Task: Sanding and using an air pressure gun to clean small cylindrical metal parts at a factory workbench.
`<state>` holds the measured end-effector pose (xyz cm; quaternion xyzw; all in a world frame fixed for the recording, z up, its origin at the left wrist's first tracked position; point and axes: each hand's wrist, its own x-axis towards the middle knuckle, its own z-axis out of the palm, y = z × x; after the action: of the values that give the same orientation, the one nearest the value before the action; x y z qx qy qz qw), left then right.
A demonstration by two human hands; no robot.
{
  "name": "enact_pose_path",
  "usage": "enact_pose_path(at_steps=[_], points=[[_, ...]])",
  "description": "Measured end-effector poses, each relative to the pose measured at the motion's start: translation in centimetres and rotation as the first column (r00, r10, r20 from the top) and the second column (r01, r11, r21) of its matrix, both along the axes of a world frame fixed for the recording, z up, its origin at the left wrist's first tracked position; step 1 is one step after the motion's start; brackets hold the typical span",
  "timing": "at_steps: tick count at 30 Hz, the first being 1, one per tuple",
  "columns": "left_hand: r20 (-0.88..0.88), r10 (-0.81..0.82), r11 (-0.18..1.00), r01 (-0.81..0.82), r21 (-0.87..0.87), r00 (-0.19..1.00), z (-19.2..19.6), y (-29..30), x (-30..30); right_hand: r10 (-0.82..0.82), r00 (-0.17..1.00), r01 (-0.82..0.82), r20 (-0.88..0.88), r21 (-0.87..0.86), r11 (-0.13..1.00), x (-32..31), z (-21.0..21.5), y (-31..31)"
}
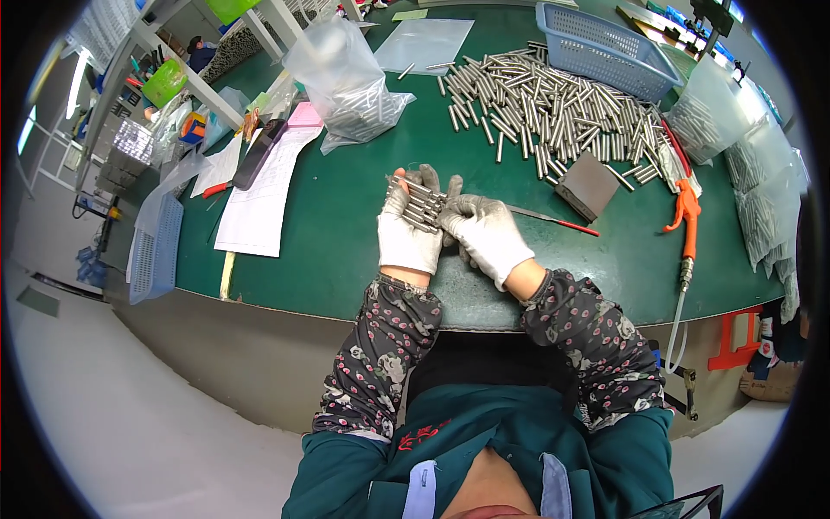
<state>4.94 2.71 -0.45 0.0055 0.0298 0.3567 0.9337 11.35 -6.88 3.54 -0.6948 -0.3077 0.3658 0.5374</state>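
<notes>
Several short steel pins point(422, 206) lie side by side across the palm of my left hand point(410, 238), which is gloved, with its fingers curled about them. My right hand point(486, 232), also in a white and grey glove, is closed at the right ends of these pins, fingertips pressed together; what it pinches is hidden. Both hands are above the near part of the green table point(346, 190). Beyond them spreads a big heap of loose steel pins point(553, 108). Just right of my right hand lies a thin file-like tool with a red handle point(577, 227).
A grey block point(588, 188) sits by the heap's near edge, beside an orange air gun point(686, 212) with a hose. Behind the heap stands a blue basket point(605, 52). Bags of pins point(359, 104) stand left, others right point(761, 182). Papers point(264, 208) lie left under a dark caliper case point(259, 156).
</notes>
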Motion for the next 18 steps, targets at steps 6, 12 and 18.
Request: enact_pose_path(at_steps=[6,12,18], points=[[-0.04,-0.002,0.999,0.001,-0.032,0.999,0.4,-0.1,-0.1,-0.004,0.982,-0.006,0.187,0.053,0.999,0.3,-0.3,-0.1],[0.02,0.042,0.985,-0.038,-0.166,0.999,0.9,0.5,-0.5,-0.033,0.972,0.017,0.233,0.07,0.997,0.4,0.7,-1.5],[-0.018,0.041,0.996,-0.042,-0.074,0.999,0.7,0.4,-0.4,-0.082,0.909,-0.045,0.41,0.289,0.956,0.1,-0.8,-1.1]])
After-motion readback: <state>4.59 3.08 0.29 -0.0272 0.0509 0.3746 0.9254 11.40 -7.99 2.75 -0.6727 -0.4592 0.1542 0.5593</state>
